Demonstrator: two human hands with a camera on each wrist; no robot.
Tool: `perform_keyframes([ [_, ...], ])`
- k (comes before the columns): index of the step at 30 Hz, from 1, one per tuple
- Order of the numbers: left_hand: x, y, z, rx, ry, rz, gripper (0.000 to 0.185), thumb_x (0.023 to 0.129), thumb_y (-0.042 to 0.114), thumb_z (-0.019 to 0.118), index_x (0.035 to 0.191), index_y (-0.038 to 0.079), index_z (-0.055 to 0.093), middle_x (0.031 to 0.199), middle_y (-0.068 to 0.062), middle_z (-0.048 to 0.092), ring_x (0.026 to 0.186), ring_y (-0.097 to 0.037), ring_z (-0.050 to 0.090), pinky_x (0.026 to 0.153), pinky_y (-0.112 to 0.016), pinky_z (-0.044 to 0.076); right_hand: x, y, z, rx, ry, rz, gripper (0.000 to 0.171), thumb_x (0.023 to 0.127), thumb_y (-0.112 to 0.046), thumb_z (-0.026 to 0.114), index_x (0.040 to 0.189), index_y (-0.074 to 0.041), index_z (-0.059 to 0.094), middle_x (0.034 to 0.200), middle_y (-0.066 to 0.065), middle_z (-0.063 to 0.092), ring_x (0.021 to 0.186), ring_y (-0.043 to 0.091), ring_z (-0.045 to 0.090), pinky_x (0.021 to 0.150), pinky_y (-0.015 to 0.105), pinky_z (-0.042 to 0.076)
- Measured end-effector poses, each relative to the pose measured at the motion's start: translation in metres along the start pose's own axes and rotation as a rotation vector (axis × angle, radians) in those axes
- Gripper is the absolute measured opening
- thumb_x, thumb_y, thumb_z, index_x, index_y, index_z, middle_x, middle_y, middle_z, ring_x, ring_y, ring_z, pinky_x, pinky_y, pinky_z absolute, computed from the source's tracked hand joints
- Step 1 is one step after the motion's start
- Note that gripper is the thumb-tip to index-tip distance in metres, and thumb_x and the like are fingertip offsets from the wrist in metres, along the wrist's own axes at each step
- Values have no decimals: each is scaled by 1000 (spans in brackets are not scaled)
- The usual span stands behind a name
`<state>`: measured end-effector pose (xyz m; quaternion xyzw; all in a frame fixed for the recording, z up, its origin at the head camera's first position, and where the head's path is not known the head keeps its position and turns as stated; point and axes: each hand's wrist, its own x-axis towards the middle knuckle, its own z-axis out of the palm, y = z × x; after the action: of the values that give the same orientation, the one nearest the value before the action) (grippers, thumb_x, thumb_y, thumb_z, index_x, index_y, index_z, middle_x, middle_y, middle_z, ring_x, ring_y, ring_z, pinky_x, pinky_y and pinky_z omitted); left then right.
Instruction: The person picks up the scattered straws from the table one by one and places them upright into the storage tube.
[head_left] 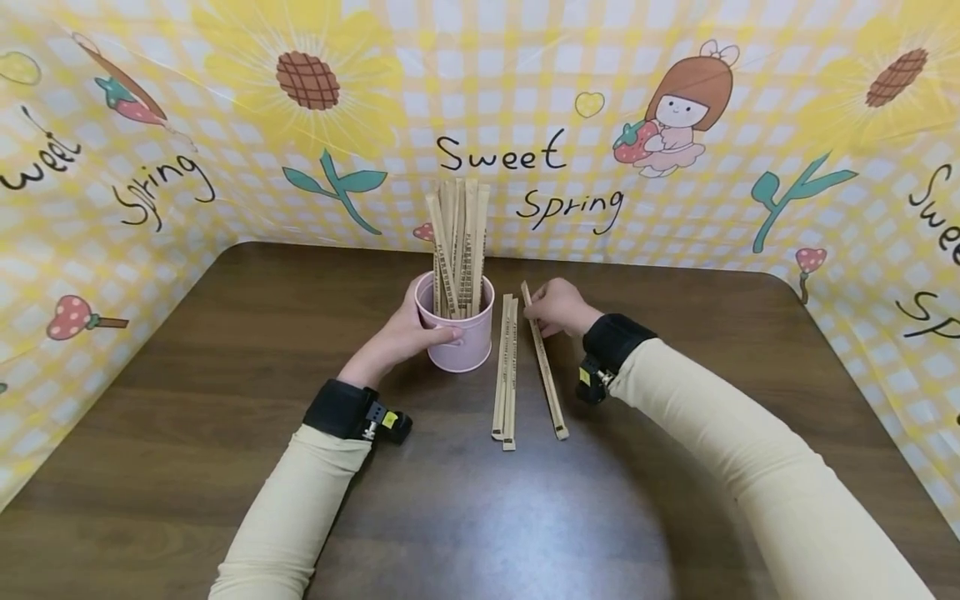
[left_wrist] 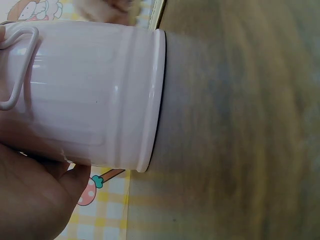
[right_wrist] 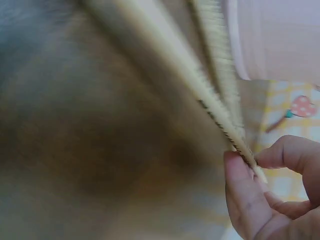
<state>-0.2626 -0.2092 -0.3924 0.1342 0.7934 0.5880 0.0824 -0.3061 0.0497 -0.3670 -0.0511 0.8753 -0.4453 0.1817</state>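
A pink metal bucket (head_left: 461, 353) stands on the table, holding several paper-wrapped straws (head_left: 459, 250) upright with printed text. My left hand (head_left: 401, 335) grips its side, thumb across the front by the handle loop (left_wrist: 31, 60) and fingers round the back. To the bucket's right, my right hand (head_left: 561, 307) pinches the far end of a single wrapped straw (head_left: 547, 375) between thumb and fingers. In the right wrist view this straw slants away from the fingertips (right_wrist: 236, 161). Between it and the bucket, more wrapped straws (head_left: 511, 375) lie side by side on the table.
The brown wooden table (head_left: 420, 517) carries all of this. A yellow checked cloth (head_left: 495, 108) with sunflowers and lettering hangs along its back and sides. Each wrist wears a black strap with a small camera (head_left: 390, 423).
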Motion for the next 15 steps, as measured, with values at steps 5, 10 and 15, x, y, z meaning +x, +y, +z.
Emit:
perform_keyframes([
  [5,1,-1,2,-9,7,-2,101,81,2,72,159,4,8,161,-24,25,145,-34,31,124,-51,23,-3,-30,-25,61,56,-50,36,98,-2,55,131,12,53,104,13,59,71,10,58,80,33,62],
  [10,1,-3,1,-2,2,2,100,82,3,72,159,3,8,161,-25,25,145,-35,31,123,-51,24,-12,-68,-49,79,184,-195,37,96,-2,53,133,5,51,105,10,60,75,9,59,71,22,59],
  [15,1,-3,1,-3,0,18,99,83,3,72,159,3,9,161,-25,24,145,-36,31,123,-52,24,-25,-106,-66,128,300,-384,35,98,-3,52,133,1,50,102,2,57,86,6,57,77,21,58],
])
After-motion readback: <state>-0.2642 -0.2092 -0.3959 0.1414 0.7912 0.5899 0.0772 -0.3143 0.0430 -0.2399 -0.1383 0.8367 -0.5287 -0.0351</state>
